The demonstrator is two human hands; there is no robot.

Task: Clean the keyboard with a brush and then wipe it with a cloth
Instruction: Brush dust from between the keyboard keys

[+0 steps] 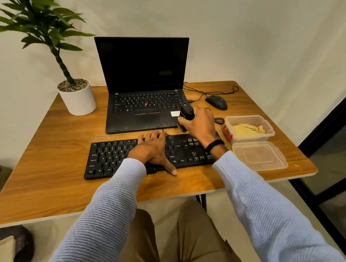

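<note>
Keyboard [107,158], black and full-sized, lies along the near part of a wooden table [45,174], just in front of an open laptop [144,80] with a dark screen. The left grip [153,151] rests flat on the middle keys, fingers straight, with the thumb reaching past the near edge. The right grip [199,126] is curled around a black brush [187,112], held upright over the keyboard's far edge beside the laptop's near right corner; whether its bristles touch anything cannot be told. To the right, a yellow cloth [248,129] sits inside an open clear container [253,139], its lid [259,156] just in front. A mouse [217,102] lies behind; a potted plant [78,97] stands far left.
</note>
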